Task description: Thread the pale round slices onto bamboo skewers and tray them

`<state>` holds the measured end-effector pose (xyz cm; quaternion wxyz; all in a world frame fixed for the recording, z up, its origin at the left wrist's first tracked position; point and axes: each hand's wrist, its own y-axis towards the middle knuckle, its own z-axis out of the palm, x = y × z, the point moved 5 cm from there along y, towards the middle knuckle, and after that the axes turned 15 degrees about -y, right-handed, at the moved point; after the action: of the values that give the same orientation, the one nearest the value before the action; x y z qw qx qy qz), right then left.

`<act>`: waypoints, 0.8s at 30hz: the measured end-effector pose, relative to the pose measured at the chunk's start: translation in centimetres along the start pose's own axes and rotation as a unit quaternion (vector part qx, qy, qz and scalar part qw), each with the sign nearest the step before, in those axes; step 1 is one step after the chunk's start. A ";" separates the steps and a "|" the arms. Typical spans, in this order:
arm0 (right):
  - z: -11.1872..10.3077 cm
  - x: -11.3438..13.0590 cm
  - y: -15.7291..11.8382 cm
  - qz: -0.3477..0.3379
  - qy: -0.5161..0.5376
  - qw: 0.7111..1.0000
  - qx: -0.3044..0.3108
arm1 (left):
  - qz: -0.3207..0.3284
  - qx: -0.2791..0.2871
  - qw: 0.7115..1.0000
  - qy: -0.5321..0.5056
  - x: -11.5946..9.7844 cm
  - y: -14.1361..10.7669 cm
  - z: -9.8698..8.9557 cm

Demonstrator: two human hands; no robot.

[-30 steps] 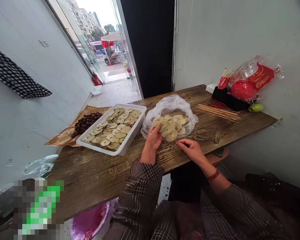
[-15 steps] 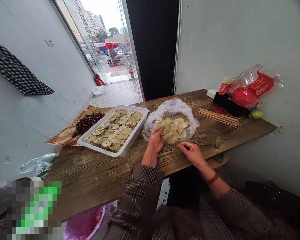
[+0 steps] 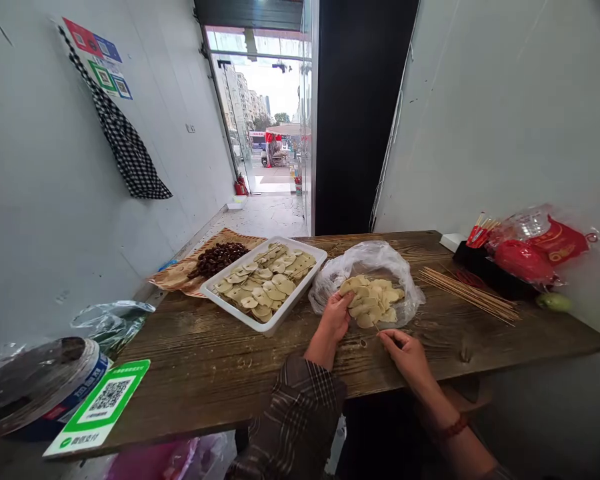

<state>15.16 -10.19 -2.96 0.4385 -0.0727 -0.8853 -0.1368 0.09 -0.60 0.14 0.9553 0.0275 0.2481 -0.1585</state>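
My left hand pinches pale, thin round slices between thumb and fingers, over the mouth of a clear plastic bag. More loose slices lie in that bag. The thumb and forefinger of my right hand close on the near end of a thin wooden skewer, which runs up to the held slices; how far it passes through them is hidden. Left of the bag, a white plastic tray holds many similar slices threaded on skewers.
Loose bamboo skewers lie right of the bag, beside a black box and red plastic-wrapped items. Dark brown, date-like fruits sit on patterned paper. A green QR-code card and a round tub are at the near left.
My head view has tilted up and turned, so the table sits lower and more of the doorway shows. Both hands keep nearly the same pose on slices and skewer.
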 end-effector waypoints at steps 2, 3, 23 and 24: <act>0.0 0.0 0.1 0.003 -0.002 1.000 -0.003 | 0.001 0.000 1.000 -0.004 0.0 0.0 0.1; 0.1 -0.1 0.1 0.005 -0.003 1.000 -0.004 | 0.001 0.001 1.000 -0.006 0.0 0.0 0.1; -0.6 0.3 -0.8 -0.028 0.009 0.998 0.049 | 0.009 -0.026 1.000 -0.007 0.1 0.2 -0.4; -0.7 0.3 -0.9 -0.028 0.009 0.998 0.051 | 0.011 -0.029 1.000 -0.004 0.1 0.2 -0.3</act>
<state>15.27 -11.20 -2.50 0.4458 -0.0239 -0.8888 -0.1040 0.04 -0.42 -0.20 0.9584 0.0020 0.2483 -0.1409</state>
